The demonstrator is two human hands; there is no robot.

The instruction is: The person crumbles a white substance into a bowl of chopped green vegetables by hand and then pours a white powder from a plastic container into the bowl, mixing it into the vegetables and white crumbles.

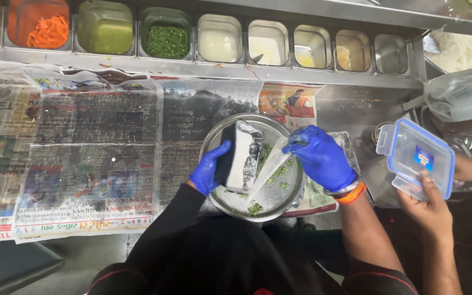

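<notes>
Black sleeves lead to two blue-gloved hands over a steel plate (pixel 296 196) on a newspaper-covered bench (pixel 83 158): the left hand (pixel 208 170) clamps a foil-wrapped block (pixel 244 153) standing in the plate, the right hand (pixel 320 155) pinches a clear plastic sheet (pixel 269 166) above chopped greens (pixel 279 172); at right, a co-worker's bare hand (pixel 427 202) holds a blue-rimmed box (pixel 419 155)

Stainless steel counter (pixel 350 106), sheets of printed newspaper (pixel 83 158) spread flat across it, round shiny steel plate (pixel 222 194) resting on the paper, row of rectangular steel containers (pixel 236 41) along the back edge.
</notes>
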